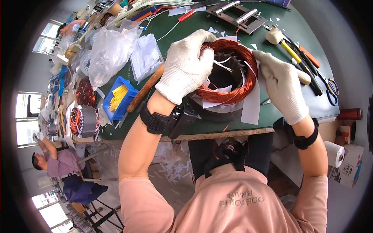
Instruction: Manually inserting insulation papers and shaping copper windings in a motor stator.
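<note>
A stator with a ring of copper winding stands upright on the bench, white leads and slips of insulating paper sticking out of it. At the winding's upper left, my gloved left hand is closed, its fingers curled over the copper ring. My gloved right hand is at the ring's right side, fingers bent and pressed together by its outer edge. What lies under those fingers is hidden. Between that hand and the stator hangs a white paper sheet.
Left of the stator are a wooden stick, a blue bin of yellow strips, paper slips and a plastic bag. A mallet, scissors and a metal frame lie right and beyond. A person sits far left.
</note>
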Tool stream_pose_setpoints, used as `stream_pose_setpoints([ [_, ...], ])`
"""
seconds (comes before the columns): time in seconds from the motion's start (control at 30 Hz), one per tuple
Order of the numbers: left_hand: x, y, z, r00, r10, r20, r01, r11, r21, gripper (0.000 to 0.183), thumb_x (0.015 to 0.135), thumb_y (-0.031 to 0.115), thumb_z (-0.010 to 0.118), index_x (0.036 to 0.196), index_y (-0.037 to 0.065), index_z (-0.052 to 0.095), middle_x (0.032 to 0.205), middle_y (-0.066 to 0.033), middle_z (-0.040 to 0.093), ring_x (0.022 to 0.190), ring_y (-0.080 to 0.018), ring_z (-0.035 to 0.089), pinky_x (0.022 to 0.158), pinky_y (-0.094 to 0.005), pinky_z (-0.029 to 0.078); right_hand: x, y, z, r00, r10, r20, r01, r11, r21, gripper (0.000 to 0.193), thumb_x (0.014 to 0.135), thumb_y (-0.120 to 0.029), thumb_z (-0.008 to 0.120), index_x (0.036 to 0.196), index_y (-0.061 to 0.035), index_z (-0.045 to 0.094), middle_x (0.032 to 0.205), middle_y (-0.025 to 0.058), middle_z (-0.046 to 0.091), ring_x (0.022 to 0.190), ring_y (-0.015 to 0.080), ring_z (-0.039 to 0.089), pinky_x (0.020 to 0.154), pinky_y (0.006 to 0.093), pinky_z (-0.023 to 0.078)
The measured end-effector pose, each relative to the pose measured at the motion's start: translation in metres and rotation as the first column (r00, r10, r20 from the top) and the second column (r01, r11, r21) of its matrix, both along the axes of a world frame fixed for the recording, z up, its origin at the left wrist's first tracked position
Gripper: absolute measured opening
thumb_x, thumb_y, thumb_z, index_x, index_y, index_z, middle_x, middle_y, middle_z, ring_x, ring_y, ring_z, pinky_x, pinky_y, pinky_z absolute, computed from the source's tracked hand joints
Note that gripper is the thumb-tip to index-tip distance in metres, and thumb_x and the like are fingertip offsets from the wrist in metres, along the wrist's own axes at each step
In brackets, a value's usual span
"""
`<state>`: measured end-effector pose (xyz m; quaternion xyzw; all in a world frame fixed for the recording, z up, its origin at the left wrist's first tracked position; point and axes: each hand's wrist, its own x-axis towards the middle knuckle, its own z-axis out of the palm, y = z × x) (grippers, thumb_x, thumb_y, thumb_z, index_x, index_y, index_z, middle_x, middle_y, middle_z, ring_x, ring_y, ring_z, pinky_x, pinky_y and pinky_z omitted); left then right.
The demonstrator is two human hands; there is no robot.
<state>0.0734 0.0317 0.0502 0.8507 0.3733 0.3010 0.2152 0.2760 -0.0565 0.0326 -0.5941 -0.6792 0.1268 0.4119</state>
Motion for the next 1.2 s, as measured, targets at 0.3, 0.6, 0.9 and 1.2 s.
stream_pose_setpoints([
  [0.3, 0.001, 0.004, -0.001, 0.999, -0.019, -0.049, 0.020, 0.999, 0.031, 0.029, 0.082, 0.003, 0.050, 0.109, -0.001, 0.061, 0.101, -0.0159, 0.067, 0.096, -0.0251, 0.066, 0.089, -0.0324, 0.050, 0.000, -0.001, -0.002, 0.999, 0.022, 0.049, -0.024, 0.999, 0.044, 0.027, 0.088, 0.000, 0.048, 0.110, -0.0019, 0.063, 0.086, 0.0251, 0.064, 0.080, 0.0396, 0.063, 0.073, 0.0402, 0.050],
  [0.6, 0.003, 0.008, -0.009, 0.999, -0.043, 0.000, 0.043, 0.993, 0.114, 0.029, 0.077, 0.007, 0.053, 0.105, 0.006, 0.063, 0.091, -0.0191, 0.069, 0.084, -0.0340, 0.069, 0.078, -0.0385, 0.054, 0.003, 0.001, 0.001, 0.997, 0.043, 0.068, -0.045, 0.999, 0.027, 0.029, 0.091, 0.001, 0.044, 0.114, 0.0020, 0.062, 0.091, 0.0243, 0.065, 0.079, 0.0351, 0.064, 0.077, 0.0335, 0.051],
  [0.9, 0.004, 0.008, 0.003, 0.993, -0.109, -0.045, 0.104, 0.990, -0.091, 0.033, 0.081, 0.002, 0.048, 0.113, -0.003, 0.059, 0.107, -0.0142, 0.066, 0.105, -0.0218, 0.064, 0.097, -0.0315, 0.047, 0.005, 0.007, -0.006, 0.999, 0.030, 0.020, -0.032, 0.996, 0.079, 0.026, 0.088, -0.003, 0.048, 0.107, -0.0023, 0.065, 0.088, 0.0241, 0.065, 0.084, 0.0402, 0.064, 0.076, 0.0431, 0.052],
  [1.2, 0.004, 0.009, 0.000, 0.990, -0.124, -0.064, 0.131, 0.985, 0.113, 0.023, 0.079, 0.006, 0.053, 0.101, 0.006, 0.061, 0.096, -0.0156, 0.067, 0.086, -0.0329, 0.067, 0.080, -0.0400, 0.053, 0.013, 0.010, 0.035, 0.990, 0.134, -0.036, -0.138, 0.931, -0.338, 0.025, 0.088, -0.005, 0.052, 0.109, 0.0031, 0.062, 0.084, 0.0214, 0.064, 0.072, 0.0316, 0.064, 0.070, 0.0359, 0.051],
])
